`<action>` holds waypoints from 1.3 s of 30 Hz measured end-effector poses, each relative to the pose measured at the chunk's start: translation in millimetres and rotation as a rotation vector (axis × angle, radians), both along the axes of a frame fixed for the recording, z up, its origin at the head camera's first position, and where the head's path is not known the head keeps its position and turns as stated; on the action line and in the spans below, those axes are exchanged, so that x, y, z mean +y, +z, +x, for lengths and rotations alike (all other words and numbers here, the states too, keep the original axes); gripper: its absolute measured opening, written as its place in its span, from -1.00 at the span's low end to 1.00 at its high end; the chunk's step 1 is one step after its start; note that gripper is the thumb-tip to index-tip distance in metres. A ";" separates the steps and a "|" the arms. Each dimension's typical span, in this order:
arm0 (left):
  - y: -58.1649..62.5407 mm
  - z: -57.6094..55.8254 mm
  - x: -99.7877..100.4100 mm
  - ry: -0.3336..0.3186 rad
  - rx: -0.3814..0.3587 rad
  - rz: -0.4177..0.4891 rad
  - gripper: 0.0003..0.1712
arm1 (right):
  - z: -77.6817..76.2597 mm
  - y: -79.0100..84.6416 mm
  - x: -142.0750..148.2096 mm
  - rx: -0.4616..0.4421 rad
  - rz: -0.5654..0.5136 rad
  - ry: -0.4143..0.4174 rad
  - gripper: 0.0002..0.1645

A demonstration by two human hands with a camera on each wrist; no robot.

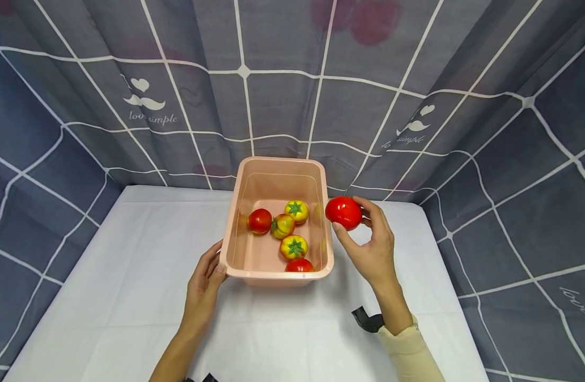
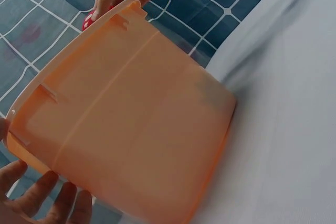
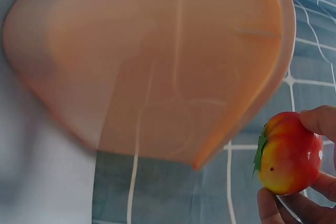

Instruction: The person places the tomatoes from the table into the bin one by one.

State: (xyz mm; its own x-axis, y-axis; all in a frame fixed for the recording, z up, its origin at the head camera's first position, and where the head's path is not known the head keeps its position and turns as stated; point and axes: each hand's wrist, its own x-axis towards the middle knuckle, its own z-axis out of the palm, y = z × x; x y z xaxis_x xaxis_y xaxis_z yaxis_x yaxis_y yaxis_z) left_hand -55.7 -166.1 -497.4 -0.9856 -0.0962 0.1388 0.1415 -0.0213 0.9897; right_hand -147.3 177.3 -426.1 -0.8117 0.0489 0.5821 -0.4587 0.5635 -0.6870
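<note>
A pink plastic bin [image 1: 281, 165] stands on the white table with several tomatoes in it. Two of these are mostly red, one at the left [image 1: 259, 221] and one partly hidden by the near rim [image 1: 299, 265]; the others are yellowish with green tops [image 1: 294, 248]. At the near left corner of the bin, my left hand [image 1: 204, 289] grips its side, thumb at the rim. Just outside the right rim, my right hand [image 1: 372, 252] holds a red tomato [image 1: 343, 213] between thumb and fingers. The right wrist view shows yellow on that tomato [image 3: 292, 153] and a green leafy top.
White cloth [image 1: 144, 297] covers the table. Grey-blue checked curtains [image 1: 283, 106] hang close behind the bin and along both sides. A black strap [image 1: 368, 320] sticks out by the right wrist.
</note>
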 end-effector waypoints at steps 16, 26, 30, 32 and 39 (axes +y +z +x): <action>0.9 -0.1 2.3 -0.001 0.009 0.015 -0.43 | -1.8 7.5 -36.2 -0.115 0.025 0.143 -0.16; 0.9 0.5 2.5 0.004 0.005 0.015 -0.43 | -1.0 6.8 -49.0 -0.163 0.012 0.180 -0.15; 0.2 0.5 2.7 0.007 -0.001 0.012 -0.43 | -0.7 6.6 -49.5 -0.166 0.007 0.186 -0.16; 0.2 0.3 2.6 0.010 -0.006 0.014 -0.43 | -1.3 6.4 -49.6 -0.168 0.007 0.191 -0.16; 1.2 -0.4 1.8 0.020 -0.023 0.011 -0.43 | -4.8 3.2 -52.0 -0.173 0.013 0.205 -0.16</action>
State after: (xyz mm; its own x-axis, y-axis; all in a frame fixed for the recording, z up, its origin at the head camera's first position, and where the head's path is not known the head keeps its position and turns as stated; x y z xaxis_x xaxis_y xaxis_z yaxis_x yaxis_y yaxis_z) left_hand -56.1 -164.2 -496.2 -0.9864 -0.1170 0.1151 0.1193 -0.0295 0.9924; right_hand -152.1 125.2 -422.9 -0.8913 -0.1329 0.4335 -0.4405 0.4803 -0.7585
